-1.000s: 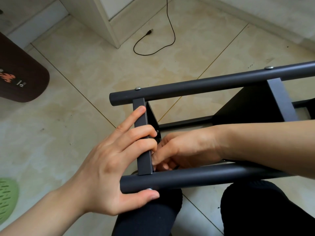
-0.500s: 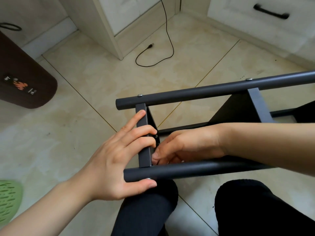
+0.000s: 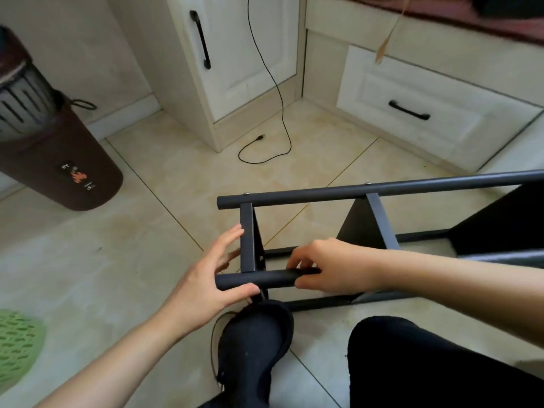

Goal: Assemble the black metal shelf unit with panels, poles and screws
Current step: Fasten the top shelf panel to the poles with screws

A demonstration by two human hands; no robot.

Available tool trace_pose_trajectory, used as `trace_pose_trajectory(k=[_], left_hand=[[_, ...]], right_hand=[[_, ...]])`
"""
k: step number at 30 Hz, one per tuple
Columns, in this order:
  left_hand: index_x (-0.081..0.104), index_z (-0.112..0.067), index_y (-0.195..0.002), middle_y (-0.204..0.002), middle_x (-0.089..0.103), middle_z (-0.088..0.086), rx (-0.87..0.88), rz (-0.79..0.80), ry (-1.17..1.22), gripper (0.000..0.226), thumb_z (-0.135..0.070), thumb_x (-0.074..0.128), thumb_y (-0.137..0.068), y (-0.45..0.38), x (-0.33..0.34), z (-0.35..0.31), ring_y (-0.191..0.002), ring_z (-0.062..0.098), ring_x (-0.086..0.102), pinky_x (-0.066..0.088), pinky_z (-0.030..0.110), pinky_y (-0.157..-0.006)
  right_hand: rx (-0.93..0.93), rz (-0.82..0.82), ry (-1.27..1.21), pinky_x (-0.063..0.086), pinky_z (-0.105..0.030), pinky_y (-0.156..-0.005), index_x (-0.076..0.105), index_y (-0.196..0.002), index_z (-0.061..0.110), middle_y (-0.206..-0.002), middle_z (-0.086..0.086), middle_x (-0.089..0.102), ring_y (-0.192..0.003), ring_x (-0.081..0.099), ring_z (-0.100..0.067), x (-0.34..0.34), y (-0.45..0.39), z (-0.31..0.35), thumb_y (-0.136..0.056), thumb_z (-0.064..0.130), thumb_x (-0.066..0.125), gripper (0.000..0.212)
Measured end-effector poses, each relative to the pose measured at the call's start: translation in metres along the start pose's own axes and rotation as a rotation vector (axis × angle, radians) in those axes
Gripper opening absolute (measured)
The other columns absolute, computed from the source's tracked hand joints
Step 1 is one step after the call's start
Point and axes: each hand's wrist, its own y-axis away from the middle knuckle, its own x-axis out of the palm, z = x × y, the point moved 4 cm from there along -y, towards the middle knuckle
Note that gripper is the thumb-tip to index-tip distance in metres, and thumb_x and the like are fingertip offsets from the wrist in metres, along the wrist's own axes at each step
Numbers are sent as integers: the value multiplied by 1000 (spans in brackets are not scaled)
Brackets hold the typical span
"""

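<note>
The black metal shelf unit lies on its side on the tiled floor. Its far pole [image 3: 382, 189] runs left to right, with two screw heads on top. A near pole [image 3: 256, 279] lies parallel below it. A panel edge [image 3: 247, 237] spans between the two poles at their left ends, and a second panel [image 3: 365, 228] stands further right. My left hand [image 3: 209, 278] holds the near pole's left end, thumb under it, fingers spread beside the panel edge. My right hand [image 3: 332, 266] grips the same pole just right of the panel.
My black-clad knees [image 3: 256, 343] sit below the shelf. A brown heater [image 3: 56, 148] stands at left, a green mat [image 3: 17, 346] at lower left. White cabinets [image 3: 235, 54] and a drawer [image 3: 412, 110] line the back, with a black cable [image 3: 282, 113] trailing on the floor.
The view has lifted and pulled back. My left fingers have opened off the panel edge. My right hand has come out from behind the panel and closed on the near pole.
</note>
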Motion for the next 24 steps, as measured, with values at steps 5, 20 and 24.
trace_pose_trajectory(k=[5, 20, 24], left_hand=[[38, -49, -141, -135, 57, -31, -171, -266, 410, 93, -38, 85, -62, 20, 21, 19, -123, -8, 55, 46, 12, -94], [52, -7, -139, -134, 62, 8, -293, -222, 311, 57, -20, 74, -89, -3, 71, 43, -125, 19, 57, 44, -1, -76], [51, -9, -141, -137, 60, 9, -281, -237, 286, 56, -23, 72, -90, -4, 72, 41, -130, 22, 54, 41, -2, -81]], right_hand=[[1, -94, 32, 51, -32, -90, 59, -126, 23, -118, -2, 67, -103, 62, -20, 6, 5, 0, -98, 31, 58, 29], [-53, -329, 33, 41, -46, -103, 62, -130, 27, -113, 2, 70, -109, 60, -25, 5, 9, -13, -101, 30, 52, 30], [-56, -349, 7, 40, -46, -104, 63, -129, 27, -112, 1, 71, -109, 60, -24, 4, 10, -11, -99, 30, 57, 31]])
